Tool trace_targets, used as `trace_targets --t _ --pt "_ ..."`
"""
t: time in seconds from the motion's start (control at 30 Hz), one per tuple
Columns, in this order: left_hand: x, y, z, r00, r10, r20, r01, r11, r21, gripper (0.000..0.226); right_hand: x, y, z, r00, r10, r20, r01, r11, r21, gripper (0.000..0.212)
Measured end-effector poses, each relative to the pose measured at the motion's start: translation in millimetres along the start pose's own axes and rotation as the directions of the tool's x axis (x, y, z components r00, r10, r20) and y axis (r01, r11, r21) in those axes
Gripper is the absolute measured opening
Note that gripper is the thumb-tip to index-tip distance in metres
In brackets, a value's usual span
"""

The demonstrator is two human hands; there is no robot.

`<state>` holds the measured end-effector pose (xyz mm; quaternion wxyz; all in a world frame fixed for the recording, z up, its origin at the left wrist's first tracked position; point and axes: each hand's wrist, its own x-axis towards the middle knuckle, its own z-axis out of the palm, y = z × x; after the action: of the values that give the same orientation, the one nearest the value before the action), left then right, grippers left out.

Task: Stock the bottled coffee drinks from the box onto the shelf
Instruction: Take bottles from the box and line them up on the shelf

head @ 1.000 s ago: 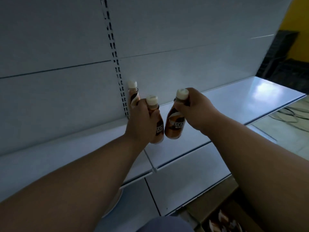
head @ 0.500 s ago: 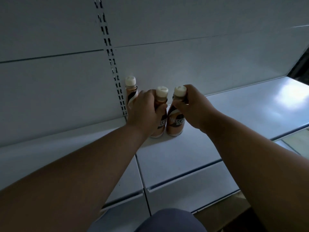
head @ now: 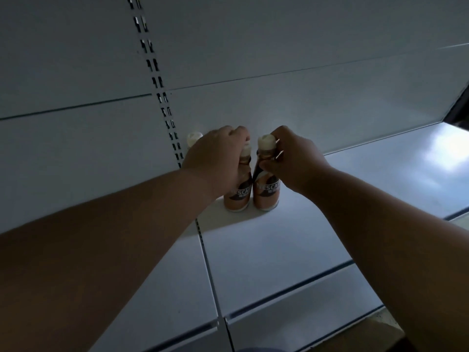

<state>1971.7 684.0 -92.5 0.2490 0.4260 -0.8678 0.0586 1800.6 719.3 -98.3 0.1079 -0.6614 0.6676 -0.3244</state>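
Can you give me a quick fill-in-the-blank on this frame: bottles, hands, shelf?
1. The number of cream caps in view is ____.
2. The left hand and right hand each grip a bottle by its ____.
3. The left-hand bottle and right-hand bottle stand ____ on the shelf.
4. The third bottle stands against the ____ panel.

Missing words: three; neck; upright; back

Both arms out, hands close together.

My left hand (head: 215, 158) is curled, knuckles up, fingers closed round a bottle neck; my right hand (head: 295, 158) pinches another's neck, forearms bare and converging.
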Motion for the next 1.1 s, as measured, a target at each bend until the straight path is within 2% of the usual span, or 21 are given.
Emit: trace_targets --t 0.17,0.3,0.5,0.6,0.97,1.1 --pt "20 -12 2 0.998 0.066 0.012 -0.067 0.978 0.199 0.036 14 -1 6 0.999 -0.036 -0.003 0.036 0.999 -0.021 0.044" --pt "33 -23 0 0.997 0.072 0.004 -0.069 0.953 0.294 0.034 27 -3 12 0.998 -0.068 0.016 0.068 0.997 -0.019 0.049" --pt "44 -31 5 0.998 0.045 0.032 -0.052 0.963 0.265 0.026 43 -3 20 0.998 -0.062 -0.014 0.062 0.998 0.011 0.045" --pt "44 -32 4 0.998 0.034 0.046 -0.045 0.967 0.249 0.032 50 -4 22 0.998 -0.061 -0.02 0.061 0.998 0.005 0.047" --pt "38 -33 5 0.995 0.098 -0.026 -0.083 0.936 0.343 0.022 55 -6 31 0.997 -0.068 -0.035 0.065 0.993 -0.099 0.052" --pt "36 -32 1 0.998 0.062 0.024 -0.067 0.942 0.33 0.034 53 -9 28 0.996 -0.07 -0.054 0.061 0.988 -0.143 0.053"
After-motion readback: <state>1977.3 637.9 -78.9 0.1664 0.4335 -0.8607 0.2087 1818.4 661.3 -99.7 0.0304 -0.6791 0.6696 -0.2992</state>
